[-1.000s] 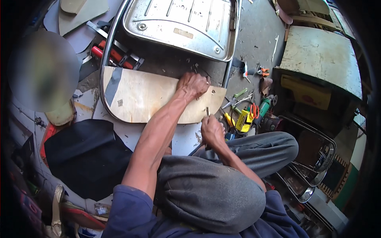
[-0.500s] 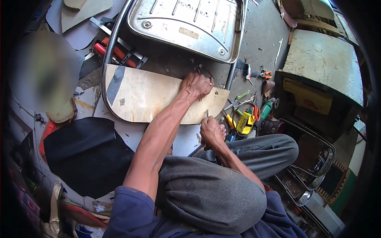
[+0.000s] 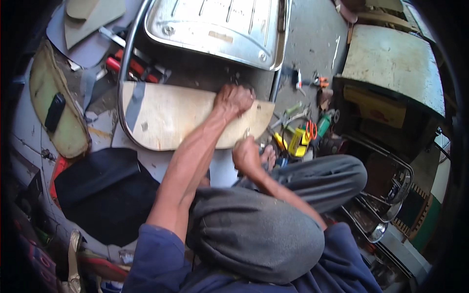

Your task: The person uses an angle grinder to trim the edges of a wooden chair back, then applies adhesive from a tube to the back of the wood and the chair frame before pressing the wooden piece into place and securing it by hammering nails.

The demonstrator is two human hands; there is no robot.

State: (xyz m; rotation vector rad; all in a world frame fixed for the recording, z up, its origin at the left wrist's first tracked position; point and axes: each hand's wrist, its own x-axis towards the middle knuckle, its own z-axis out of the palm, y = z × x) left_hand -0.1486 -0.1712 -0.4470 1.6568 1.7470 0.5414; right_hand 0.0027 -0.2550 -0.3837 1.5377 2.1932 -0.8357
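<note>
A pale plywood board [image 3: 168, 115] with rounded lower corners and a grey tape strip lies within the bent metal tube frame of a chair [image 3: 123, 63]. My left hand [image 3: 234, 100] is closed over the board's far edge, right of its middle. Its fingertips are hidden. At the board's near right edge, my right hand [image 3: 246, 154] is closed in a fist around a slim tool [image 3: 247, 132]. Only the tool's short metal tip shows, pointing at the board; its handle is hidden in my fist. Part of my bare foot [image 3: 267, 158] shows behind that hand.
A metal chair seat pan [image 3: 215, 31] lies beyond the board. Pliers [image 3: 293, 116], orange-handled scissors [image 3: 311, 130], a yellow box [image 3: 298, 142] and a green grinder [image 3: 326, 122] lie at right. Black fabric [image 3: 107, 195] and a worn padded panel [image 3: 56, 97] are at left.
The whole view has shifted, so the board and chair frame appear further left and up. My left hand stays on the board's edge. The right fist stays by the near edge, slightly blurred.
</note>
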